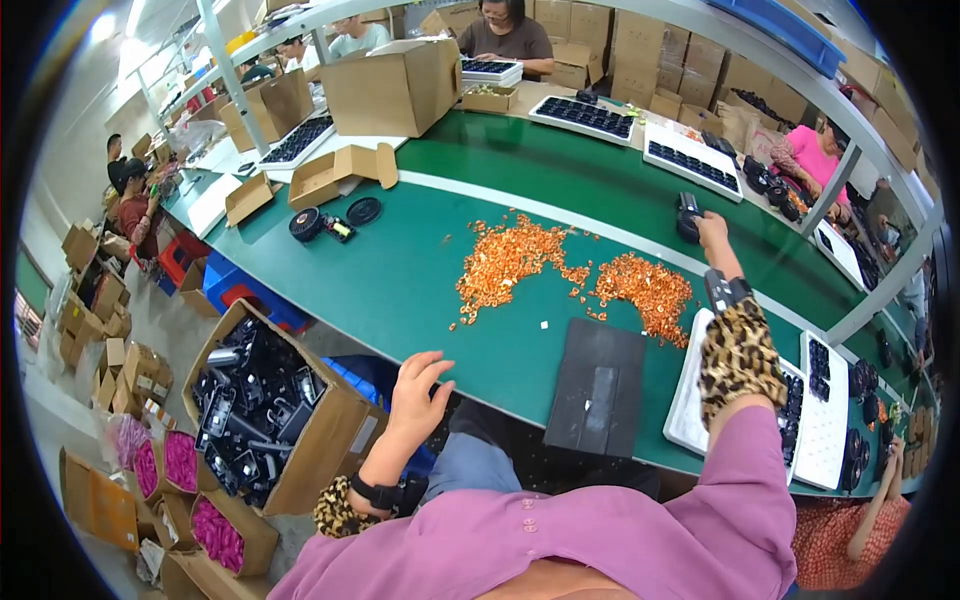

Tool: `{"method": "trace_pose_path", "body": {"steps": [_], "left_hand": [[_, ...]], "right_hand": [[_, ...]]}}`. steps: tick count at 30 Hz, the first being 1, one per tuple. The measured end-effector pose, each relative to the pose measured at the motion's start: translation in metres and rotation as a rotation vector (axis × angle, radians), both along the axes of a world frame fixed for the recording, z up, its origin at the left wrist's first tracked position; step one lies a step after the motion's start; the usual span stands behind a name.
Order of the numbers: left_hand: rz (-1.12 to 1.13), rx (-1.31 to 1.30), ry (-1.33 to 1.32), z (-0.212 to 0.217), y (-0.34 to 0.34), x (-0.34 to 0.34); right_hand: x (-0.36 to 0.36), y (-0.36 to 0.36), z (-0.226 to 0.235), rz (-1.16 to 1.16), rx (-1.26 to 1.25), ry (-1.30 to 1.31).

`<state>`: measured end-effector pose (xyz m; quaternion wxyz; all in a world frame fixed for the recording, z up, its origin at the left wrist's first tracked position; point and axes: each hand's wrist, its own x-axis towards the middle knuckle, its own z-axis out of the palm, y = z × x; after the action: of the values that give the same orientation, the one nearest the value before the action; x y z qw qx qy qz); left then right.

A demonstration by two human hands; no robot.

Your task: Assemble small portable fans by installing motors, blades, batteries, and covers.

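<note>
My right hand reaches far out over the green belt, its fingers closed on a black plastic device with a rounded end. My left hand hangs in front of the table's near edge with its fingers apart and nothing in them. Two heaps of small orange copper-coloured rings, a larger heap and a smaller heap, lie on the green table. A dark flat pad rests at the near edge. White trays with black parts sit under and beside my right forearm.
A cardboard box full of black plastic parts stands left of me. Round black parts lie at the table's left. Beyond the belt are white trays and co-workers. A slanted white frame post rises at the right.
</note>
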<state>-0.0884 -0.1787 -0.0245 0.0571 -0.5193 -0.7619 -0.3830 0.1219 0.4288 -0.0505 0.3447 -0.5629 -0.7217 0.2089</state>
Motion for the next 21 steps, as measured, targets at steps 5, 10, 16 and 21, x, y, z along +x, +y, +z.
{"method": "trace_pose_path", "body": {"steps": [5, 10, 16, 21], "left_hand": [[-0.186, 0.075, 0.044, 0.000, 0.019, 0.009], [-0.185, 0.026, -0.106, 0.016, 0.014, 0.019], [-0.369, -0.456, 0.037, 0.035, 0.025, 0.053], [-0.389, -0.634, 0.137, 0.055, 0.023, 0.035]], "right_hand": [[0.053, -0.207, 0.133, 0.706, -0.162, 0.081], [0.087, -0.367, 0.136, 1.025, -0.078, -0.247], [0.125, -0.431, 0.094, 0.723, -0.022, -0.205], [0.127, -0.419, 0.090, 0.816, 0.029, -0.338]]}}
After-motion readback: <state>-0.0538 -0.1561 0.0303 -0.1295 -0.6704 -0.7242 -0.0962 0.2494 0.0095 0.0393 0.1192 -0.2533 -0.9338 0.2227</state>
